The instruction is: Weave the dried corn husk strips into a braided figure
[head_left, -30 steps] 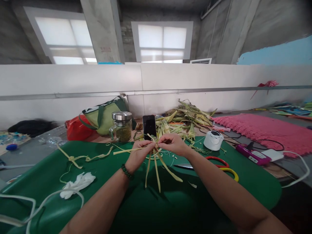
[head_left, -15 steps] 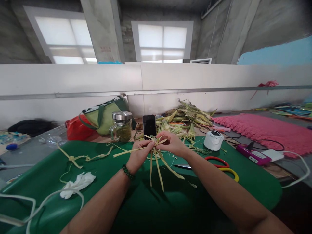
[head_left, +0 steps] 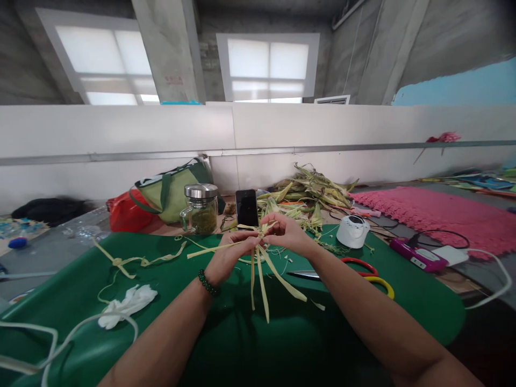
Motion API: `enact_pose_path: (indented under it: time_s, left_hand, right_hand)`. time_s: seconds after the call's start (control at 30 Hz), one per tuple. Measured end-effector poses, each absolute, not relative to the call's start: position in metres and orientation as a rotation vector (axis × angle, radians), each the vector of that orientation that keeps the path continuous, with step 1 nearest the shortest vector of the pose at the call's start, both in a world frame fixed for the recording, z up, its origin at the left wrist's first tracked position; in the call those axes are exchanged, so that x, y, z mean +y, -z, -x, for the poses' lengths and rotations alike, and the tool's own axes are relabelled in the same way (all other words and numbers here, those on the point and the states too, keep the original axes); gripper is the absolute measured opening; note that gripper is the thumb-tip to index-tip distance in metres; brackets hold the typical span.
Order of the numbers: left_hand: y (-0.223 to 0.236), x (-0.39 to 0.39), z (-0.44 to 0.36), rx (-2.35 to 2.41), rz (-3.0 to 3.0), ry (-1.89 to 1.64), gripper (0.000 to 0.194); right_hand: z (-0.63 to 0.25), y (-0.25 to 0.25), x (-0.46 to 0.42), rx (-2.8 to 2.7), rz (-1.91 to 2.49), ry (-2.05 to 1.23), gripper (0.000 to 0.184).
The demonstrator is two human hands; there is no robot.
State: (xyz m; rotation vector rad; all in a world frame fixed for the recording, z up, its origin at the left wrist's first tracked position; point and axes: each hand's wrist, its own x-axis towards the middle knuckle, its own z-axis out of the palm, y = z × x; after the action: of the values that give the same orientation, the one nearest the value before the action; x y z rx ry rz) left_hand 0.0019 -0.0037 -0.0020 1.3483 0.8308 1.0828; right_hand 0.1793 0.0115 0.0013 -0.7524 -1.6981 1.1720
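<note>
Pale strip bundle is up off the mat, mid-view, between both hands. Left hand pinches its knotted centre, thumb against fingers; right hand pinches the same centre from the other side. One strip sticks out left, three hang toward the wearer, loose ends over open green mat between the forearms. Tightest side is right: scissors lie just beside the rightmost strip, handles partly under the right forearm. Phone stands close behind the hands. Mat's rounded right edge stops short of the purple power strip.
</note>
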Motion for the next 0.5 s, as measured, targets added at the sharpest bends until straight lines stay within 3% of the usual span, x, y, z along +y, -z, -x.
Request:
enact_pose_path:
  time_s: [0.3,0.5]
  left_hand:
    - [-0.002,-0.006,-0.003,0.897,-1.573,-1.083,0.029]
    - [0.000,-0.005,-0.004,0.919,-1.453,-1.018,0.035]
  right_hand:
    - [-0.178,0.001,0.010,-1.794,0.726,-1.129,0.039]
    - [-0.193,-0.004,0.018,-1.681,0.810,-1.087,0.036]
